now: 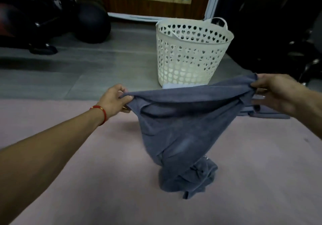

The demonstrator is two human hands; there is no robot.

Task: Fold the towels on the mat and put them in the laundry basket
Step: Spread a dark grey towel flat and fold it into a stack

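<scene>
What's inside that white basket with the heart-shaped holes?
Through the holes of the white plastic laundry basket, something pale shows near the bottom, too unclear to identify. The upper part looks empty. The grey towel held by both hands covers the basket's base.

Matt terry-cloth towel (pixel 177 130), perforated plastic basket (pixel 190 57), soft matt mat (pixel 87 181).

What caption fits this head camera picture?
Both hands, left hand and right hand, hold a grey towel up over the pink mat, near the laundry basket.
</scene>
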